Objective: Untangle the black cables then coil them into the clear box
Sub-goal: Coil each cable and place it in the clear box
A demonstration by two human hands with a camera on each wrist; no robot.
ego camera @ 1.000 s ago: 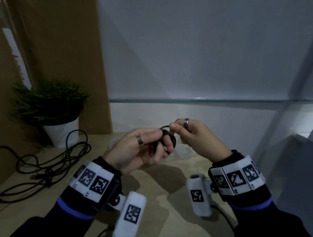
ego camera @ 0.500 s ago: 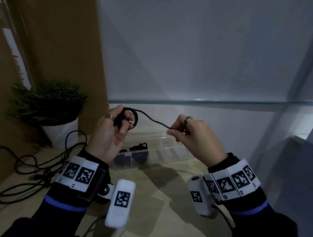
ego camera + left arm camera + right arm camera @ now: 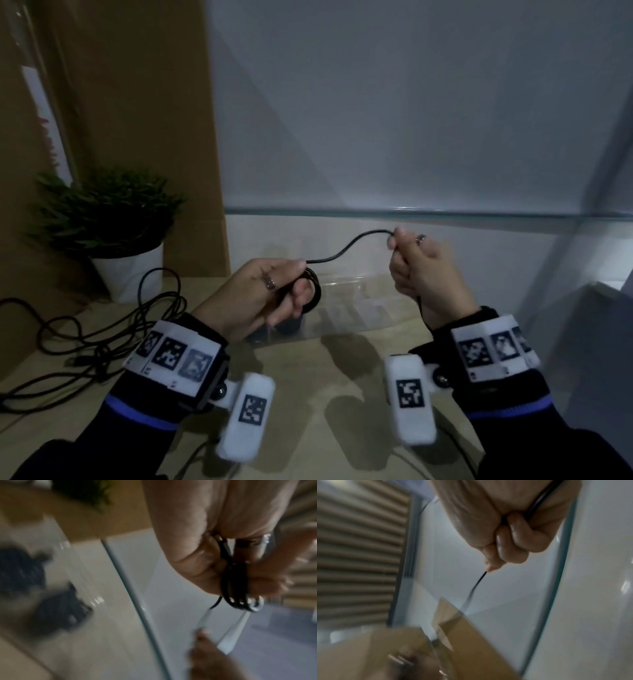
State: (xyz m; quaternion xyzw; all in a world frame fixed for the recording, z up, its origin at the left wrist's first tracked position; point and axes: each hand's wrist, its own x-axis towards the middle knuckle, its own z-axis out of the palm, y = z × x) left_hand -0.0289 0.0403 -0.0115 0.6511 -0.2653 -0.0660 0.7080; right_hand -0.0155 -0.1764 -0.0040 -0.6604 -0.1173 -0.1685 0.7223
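My left hand holds a small coil of black cable wound around its fingers; the blurred left wrist view shows the coil looped over the fingertips. A free length of the same cable arcs up to my right hand, which grips it in a fist, and its tail hangs down past the wrist. In the right wrist view the cable leaves the curled fingers. The clear box lies on the table behind both hands, with dark coiled cables in its left end.
A tangle of black cables lies on the wooden table at the left. A potted plant in a white pot stands behind it, against a cardboard panel. A glass pane edge runs along the back.
My hands, close together a second ago, drew apart. Since half a second ago the left hand with the coil dropped lower and the right hand rose, stretching a longer arc of cable between them.
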